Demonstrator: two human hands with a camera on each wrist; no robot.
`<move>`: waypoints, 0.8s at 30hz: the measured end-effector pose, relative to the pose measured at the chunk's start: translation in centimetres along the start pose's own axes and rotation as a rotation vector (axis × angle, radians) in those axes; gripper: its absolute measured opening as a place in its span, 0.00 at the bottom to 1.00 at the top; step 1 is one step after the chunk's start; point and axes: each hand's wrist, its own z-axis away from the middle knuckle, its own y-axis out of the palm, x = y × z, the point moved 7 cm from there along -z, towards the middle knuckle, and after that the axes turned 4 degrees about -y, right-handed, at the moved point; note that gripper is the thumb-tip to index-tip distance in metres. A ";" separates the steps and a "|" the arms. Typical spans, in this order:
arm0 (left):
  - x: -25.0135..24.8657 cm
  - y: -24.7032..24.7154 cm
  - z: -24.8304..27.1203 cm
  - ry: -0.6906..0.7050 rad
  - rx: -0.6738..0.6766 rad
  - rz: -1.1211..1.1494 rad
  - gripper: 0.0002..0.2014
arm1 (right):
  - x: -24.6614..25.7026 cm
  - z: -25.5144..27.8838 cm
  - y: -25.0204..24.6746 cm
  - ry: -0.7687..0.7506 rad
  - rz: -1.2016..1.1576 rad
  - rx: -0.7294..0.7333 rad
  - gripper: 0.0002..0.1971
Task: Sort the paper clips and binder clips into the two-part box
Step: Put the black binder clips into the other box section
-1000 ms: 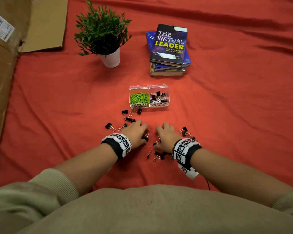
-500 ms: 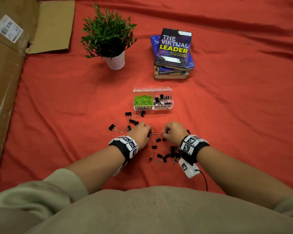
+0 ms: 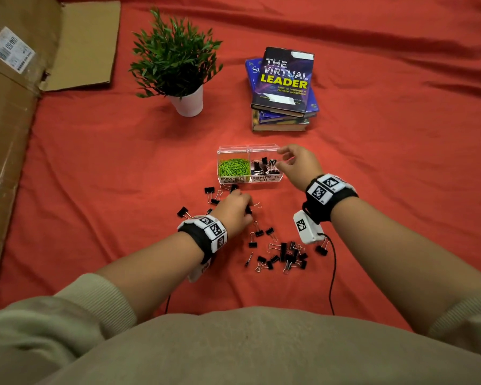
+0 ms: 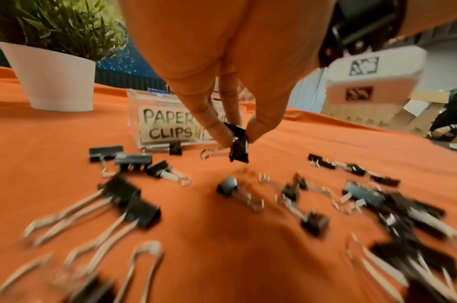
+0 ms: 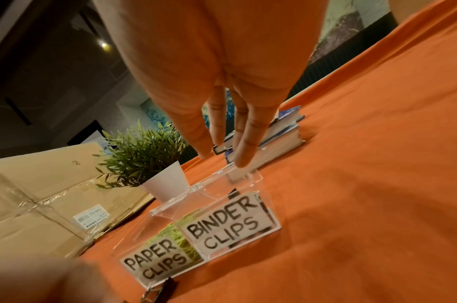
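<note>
The clear two-part box [image 3: 264, 179] stands mid-cloth. Its left part holds green paper clips [image 3: 232, 168] and its right part black binder clips [image 3: 265, 168]. My right hand [image 3: 282, 157] hovers over the right part with straight, empty fingers [image 5: 244, 147], just above the box's rim [image 5: 248, 180]. Nearer to me, my left hand [image 3: 247, 211] pinches a black binder clip [image 4: 239, 146] between thumb and fingers, a little above the cloth. Loose binder clips [image 3: 285, 255] lie in a pile near me, with more [image 3: 212, 194] left of my left hand.
A potted plant [image 3: 188, 102] and a stack of books [image 3: 285, 87] stand behind the box. Flattened cardboard [image 3: 9, 129] covers the left edge of the red cloth [image 3: 386, 168]. A black cable [image 3: 334, 273] hangs from my right wrist.
My right hand has left the clip pile and moved forward to above the box's binder-clip part. My left hand has shifted slightly forward and now pinches a clip.
</note>
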 end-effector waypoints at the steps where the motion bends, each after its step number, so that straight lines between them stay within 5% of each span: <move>1: -0.6 -0.8 -0.4 0.021 -0.033 0.033 0.14 | -0.7 0.4 -0.4 0.005 0.010 -0.014 0.12; 4: -2.9 -3.6 -2.3 0.105 -0.121 0.091 0.14 | -3.3 2.3 -1.1 0.037 0.097 0.045 0.10; 6: -4.3 -5.1 -4.0 0.148 -0.142 0.090 0.15 | -5.3 4.4 -0.5 0.076 0.205 0.251 0.10; 10: -5.8 -6.4 -7.1 0.154 -0.156 0.066 0.15 | -8.6 8.7 0.9 0.083 0.449 0.546 0.26; 13: -5.7 -5.6 -7.8 0.138 -0.135 0.037 0.17 | -9.7 10.6 1.3 0.066 0.537 0.554 0.33; 17: -6.2 -3.7 -5.4 0.223 -0.136 -0.093 0.18 | -9.6 11.2 2.2 0.025 0.489 0.483 0.26; 21: -5.6 0.9 -1.8 0.311 0.069 -0.202 0.13 | -8.8 11.0 3.5 -0.032 0.414 0.442 0.18; 24: -4.4 4.0 0.5 0.353 0.241 -0.300 0.20 | -7.9 11.0 4.4 -0.067 0.384 0.443 0.15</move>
